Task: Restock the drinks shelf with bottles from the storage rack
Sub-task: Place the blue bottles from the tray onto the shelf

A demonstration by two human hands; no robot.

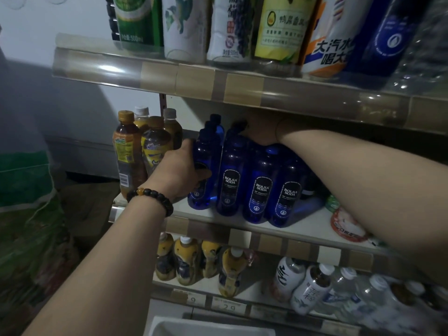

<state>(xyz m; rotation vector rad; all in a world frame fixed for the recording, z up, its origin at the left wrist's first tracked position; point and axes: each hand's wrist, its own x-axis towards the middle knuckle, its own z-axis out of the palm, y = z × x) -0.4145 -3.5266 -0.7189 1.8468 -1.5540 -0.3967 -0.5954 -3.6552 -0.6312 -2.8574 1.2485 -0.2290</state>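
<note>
Several dark blue soda bottles (259, 187) with black labels stand in a row on the middle shelf (286, 231). My left hand (180, 169) wraps the leftmost blue bottle (206, 166), which stands on the shelf. My right hand (260, 132) reaches deep over the tops of the blue bottles, just under the upper shelf. Its fingers are hidden behind the bottle caps, so I cannot tell whether it holds one. A dark bead bracelet (155, 196) circles my left wrist.
Amber tea bottles (132, 151) stand left of the blue ones. Large bottles (278, 27) line the upper shelf (218, 81). Yellow bottles (189, 260) and clear and white bottles (312, 287) fill the lower shelf. A red-rimmed lid (346, 226) lies at right. A green sack (26, 214) sits at far left.
</note>
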